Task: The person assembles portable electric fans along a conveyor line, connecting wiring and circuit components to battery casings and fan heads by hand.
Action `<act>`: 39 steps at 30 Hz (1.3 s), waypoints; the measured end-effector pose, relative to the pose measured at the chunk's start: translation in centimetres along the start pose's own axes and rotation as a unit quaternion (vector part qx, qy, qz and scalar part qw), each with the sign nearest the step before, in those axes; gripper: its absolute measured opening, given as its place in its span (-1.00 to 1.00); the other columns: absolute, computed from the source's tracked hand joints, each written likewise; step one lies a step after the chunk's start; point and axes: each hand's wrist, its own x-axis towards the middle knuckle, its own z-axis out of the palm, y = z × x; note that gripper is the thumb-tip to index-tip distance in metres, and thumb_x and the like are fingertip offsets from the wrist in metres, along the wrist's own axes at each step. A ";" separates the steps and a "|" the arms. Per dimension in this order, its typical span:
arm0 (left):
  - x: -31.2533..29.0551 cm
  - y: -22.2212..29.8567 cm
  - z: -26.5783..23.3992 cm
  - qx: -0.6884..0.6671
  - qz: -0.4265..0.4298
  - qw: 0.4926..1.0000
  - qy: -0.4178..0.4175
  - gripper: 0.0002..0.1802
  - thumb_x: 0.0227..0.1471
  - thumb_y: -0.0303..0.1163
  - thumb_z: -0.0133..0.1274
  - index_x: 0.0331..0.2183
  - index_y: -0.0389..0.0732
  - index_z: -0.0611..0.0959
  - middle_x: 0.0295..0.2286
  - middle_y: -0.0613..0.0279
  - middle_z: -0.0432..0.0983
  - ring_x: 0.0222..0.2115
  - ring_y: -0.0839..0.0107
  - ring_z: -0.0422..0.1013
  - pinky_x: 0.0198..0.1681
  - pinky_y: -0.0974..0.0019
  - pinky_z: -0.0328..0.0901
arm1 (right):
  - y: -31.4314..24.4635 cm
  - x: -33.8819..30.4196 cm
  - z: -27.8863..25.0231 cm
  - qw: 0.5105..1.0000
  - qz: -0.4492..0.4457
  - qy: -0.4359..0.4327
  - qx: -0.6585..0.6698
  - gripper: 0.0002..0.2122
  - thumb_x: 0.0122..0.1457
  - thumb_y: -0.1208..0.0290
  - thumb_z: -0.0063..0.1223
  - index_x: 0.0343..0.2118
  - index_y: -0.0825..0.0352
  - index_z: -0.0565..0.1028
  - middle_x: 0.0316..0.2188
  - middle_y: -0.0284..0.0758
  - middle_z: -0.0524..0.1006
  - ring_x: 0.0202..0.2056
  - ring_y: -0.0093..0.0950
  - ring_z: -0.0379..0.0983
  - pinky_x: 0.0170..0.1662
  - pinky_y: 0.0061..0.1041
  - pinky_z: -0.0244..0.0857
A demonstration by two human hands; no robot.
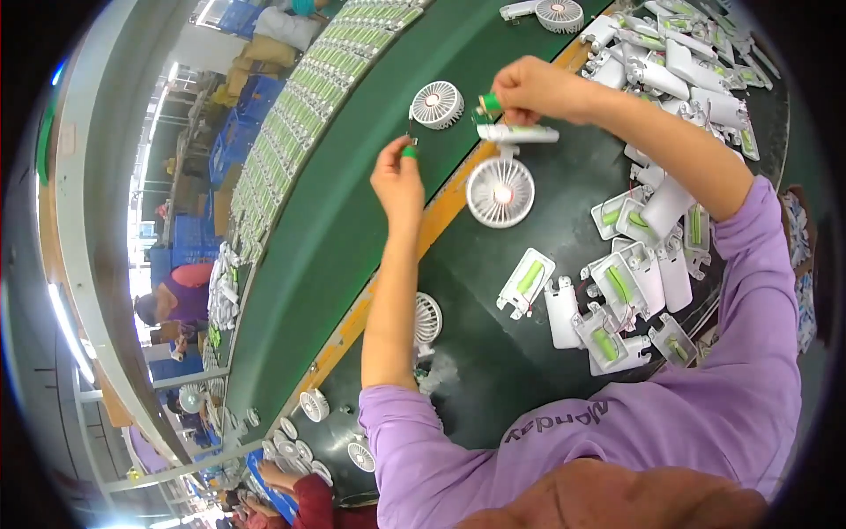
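Note:
My left hand (398,183) is raised over the edge of the green belt, thumb and finger pinched around something small near a fan head. A green cover sits on one of its fingertips. My right hand (539,90) is closed, with another green fingertip cover pointing left; what it holds is too small to make out. Just under its fingers is an opened white handheld-fan handle (520,134), joined to a round white fan head (500,192). Between my hands, slightly farther off, a second white fan head (437,105) rests on the belt.
White handle shells (617,286) with green insides lie in a group on the dark table, and a larger heap (683,70) is at the far right. A yellow-orange strip (441,212) borders the green belt (326,247). Rows of green-and-white parts (304,110) line its far side. Co-workers sit at left.

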 end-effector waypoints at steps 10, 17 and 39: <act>5.1 -5.4 3.1 0.269 0.034 0.961 -0.052 -0.46 -0.07 -0.51 0.04 0.01 -0.29 0.36 -0.06 0.00 0.36 -0.03 0.11 0.28 0.02 0.17 0.18 | 1.4 2.9 -1.9 0.999 -0.021 0.034 -0.009 -0.86 0.13 0.45 -0.07 -0.34 0.39 0.48 -0.51 -0.40 0.46 -0.44 -0.68 0.37 -0.30 -0.68 0.29; 2.5 -4.5 -0.3 0.160 0.007 0.986 -0.042 -0.75 -0.09 -0.64 -0.03 -0.28 -0.29 0.58 -0.42 0.29 0.51 -0.42 0.58 0.39 -0.29 0.48 0.31 | 1.8 2.8 -2.0 0.999 -0.034 0.033 -0.004 -0.84 0.13 0.42 -0.03 -0.33 0.41 0.49 -0.49 -0.39 0.49 -0.46 -0.68 0.39 -0.32 -0.68 0.31; -9.8 3.1 -8.7 -0.246 -0.111 0.962 -0.038 -0.69 -0.11 -0.73 -0.12 -0.24 -0.41 0.54 -0.31 0.14 0.50 -0.34 0.52 0.40 -0.26 0.50 0.30 | -1.7 3.3 0.1 0.843 -0.294 0.203 -0.403 -0.56 -0.01 0.34 0.02 -0.05 0.46 0.34 -0.09 0.02 0.38 0.00 -0.10 0.25 0.07 -0.32 0.14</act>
